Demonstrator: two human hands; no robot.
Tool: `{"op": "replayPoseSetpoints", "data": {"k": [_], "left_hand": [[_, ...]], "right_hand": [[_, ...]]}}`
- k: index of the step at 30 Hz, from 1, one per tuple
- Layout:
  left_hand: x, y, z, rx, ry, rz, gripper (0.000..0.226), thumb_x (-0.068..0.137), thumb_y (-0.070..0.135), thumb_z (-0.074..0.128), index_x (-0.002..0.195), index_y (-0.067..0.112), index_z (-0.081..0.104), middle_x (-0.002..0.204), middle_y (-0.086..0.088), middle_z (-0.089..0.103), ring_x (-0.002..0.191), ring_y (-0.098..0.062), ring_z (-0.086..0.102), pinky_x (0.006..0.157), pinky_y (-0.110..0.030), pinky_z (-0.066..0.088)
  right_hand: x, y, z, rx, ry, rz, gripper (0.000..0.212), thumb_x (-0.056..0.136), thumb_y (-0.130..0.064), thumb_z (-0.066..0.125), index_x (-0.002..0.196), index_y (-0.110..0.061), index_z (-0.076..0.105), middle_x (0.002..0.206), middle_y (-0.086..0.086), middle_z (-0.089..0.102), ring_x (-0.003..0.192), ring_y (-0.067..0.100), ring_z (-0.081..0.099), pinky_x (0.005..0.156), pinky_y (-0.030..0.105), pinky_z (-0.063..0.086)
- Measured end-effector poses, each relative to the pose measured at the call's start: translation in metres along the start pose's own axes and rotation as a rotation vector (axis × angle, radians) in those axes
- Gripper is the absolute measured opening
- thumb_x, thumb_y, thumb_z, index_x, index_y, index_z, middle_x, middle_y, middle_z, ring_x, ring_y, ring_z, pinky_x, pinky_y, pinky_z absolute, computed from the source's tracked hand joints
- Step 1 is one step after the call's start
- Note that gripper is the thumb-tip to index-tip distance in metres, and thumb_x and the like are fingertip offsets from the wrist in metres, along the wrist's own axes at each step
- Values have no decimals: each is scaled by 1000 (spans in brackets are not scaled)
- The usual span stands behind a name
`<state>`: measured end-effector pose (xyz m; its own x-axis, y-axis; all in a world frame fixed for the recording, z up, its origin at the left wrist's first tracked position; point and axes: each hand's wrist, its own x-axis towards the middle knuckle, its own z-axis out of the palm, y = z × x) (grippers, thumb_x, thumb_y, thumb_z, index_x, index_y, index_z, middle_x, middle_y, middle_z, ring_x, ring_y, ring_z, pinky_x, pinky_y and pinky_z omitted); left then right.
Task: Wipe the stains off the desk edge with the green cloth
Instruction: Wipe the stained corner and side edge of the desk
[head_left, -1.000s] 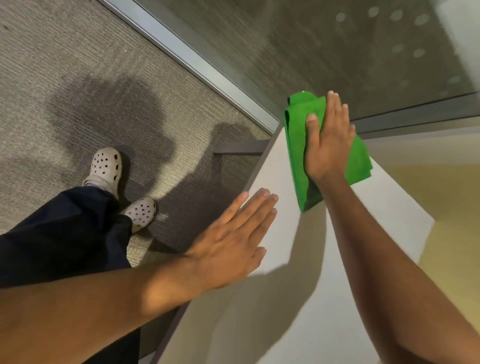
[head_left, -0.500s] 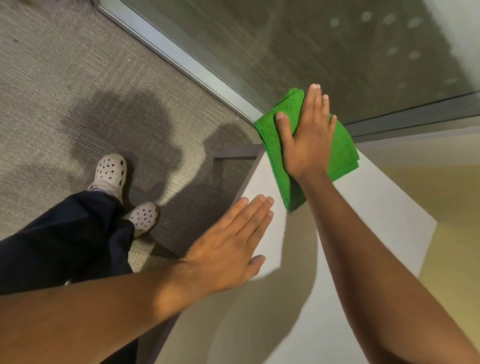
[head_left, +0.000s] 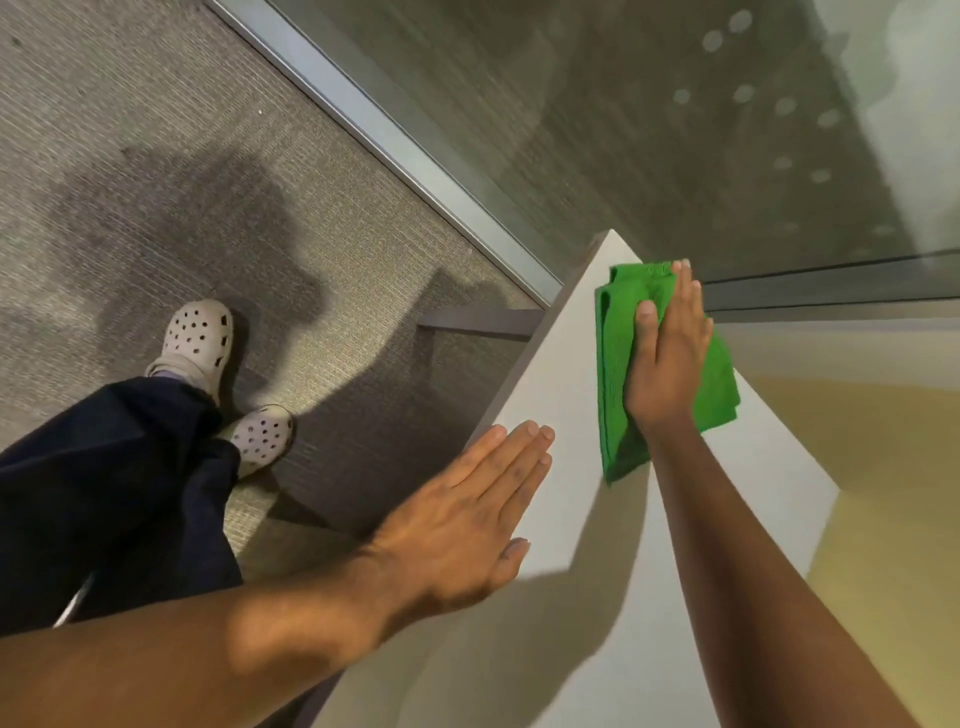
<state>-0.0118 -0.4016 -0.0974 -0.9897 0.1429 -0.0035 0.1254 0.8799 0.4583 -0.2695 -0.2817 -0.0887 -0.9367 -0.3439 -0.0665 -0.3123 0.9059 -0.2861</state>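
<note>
The folded green cloth (head_left: 613, 374) lies on the white desk top (head_left: 561, 374) near its far corner. My right hand (head_left: 667, 358) presses flat on the cloth, fingers together and pointing away from me. My left hand (head_left: 467, 514) rests flat and empty on the desk's left edge, fingers straight, nearer to me than the cloth. The cloth sits a little in from the left edge and reaches to the right edge of the narrow top. No stains show on the bare surface that I can see.
A glass partition (head_left: 675, 130) with a metal bottom rail (head_left: 374, 130) runs past the desk's far corner. Grey carpet (head_left: 156, 182) lies to the left, where my legs in dark trousers (head_left: 114, 493) and light clogs (head_left: 200, 338) stand. A yellowish surface (head_left: 883, 493) lies right of the desk.
My right hand has slid the cloth from over the desk's left edge back to the right, onto the top. My left hand stays flat in the same place.
</note>
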Motion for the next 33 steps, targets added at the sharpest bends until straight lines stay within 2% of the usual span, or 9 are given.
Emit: {"op": "replayPoseSetpoints", "data": {"k": [5,9,14,17,19,21,26,32,33], "left_hand": [[-2,-2,1,-60,11,41,81,104,43,41,163,-8,17,173,-29,6,163,-41,4,131,-49,-2],[11,-18,-2,-101,39,191,76,101,42,46,157,-10,35,167,-33,28,159,-46,22,133,-53,2],[25,-36,-6,-141,45,327,71,94,47,55,147,0,57,162,-22,47,155,-36,38,131,-47,16],[23,-36,-7,-230,33,298,70,88,47,60,142,3,63,159,-17,53,150,-31,48,130,-43,30],[21,-37,-6,-219,44,284,71,85,50,60,141,6,64,155,-13,58,137,-27,57,122,-40,34],[20,-35,-3,-165,38,300,75,88,54,54,146,7,59,158,-13,54,138,-27,48,117,-40,28],[19,-33,6,-43,14,317,81,97,53,44,160,2,38,172,-19,29,161,-33,16,131,-49,-2],[21,-30,6,-39,-18,319,79,98,46,46,162,0,33,173,-20,25,159,-36,15,131,-50,-6],[22,-30,5,-37,-22,319,79,99,45,46,161,-1,33,173,-20,26,158,-36,16,130,-50,-4]], "right_hand": [[-64,5,2,-47,-182,-300,60,115,-43,24,171,-28,11,180,-10,6,168,18,1,136,37,-6],[-68,26,-11,-157,-317,-514,59,114,-47,21,170,-31,12,180,-5,9,168,28,5,136,45,-4],[-8,4,-18,-200,-353,-730,57,115,-44,21,169,-28,14,179,-6,10,167,31,7,135,54,3],[7,-25,-10,-284,-422,-1011,59,114,-44,23,163,-15,36,170,5,40,163,35,27,134,57,8],[9,-41,-2,-337,-486,-1277,59,114,-45,23,145,-11,61,145,9,66,143,34,56,132,53,20],[15,-49,1,-372,-503,-1407,65,113,-46,21,128,-9,72,123,10,74,118,34,70,123,50,34],[49,-49,-8,-487,-416,-1303,78,111,-51,16,114,-1,76,108,19,76,103,40,74,122,47,29],[91,-56,-12,-324,-353,-861,69,112,-50,21,99,1,65,97,19,61,96,41,58,100,51,44],[84,-58,-9,-297,-320,-808,65,112,-47,25,100,1,65,99,19,63,100,41,59,103,52,44]]}}
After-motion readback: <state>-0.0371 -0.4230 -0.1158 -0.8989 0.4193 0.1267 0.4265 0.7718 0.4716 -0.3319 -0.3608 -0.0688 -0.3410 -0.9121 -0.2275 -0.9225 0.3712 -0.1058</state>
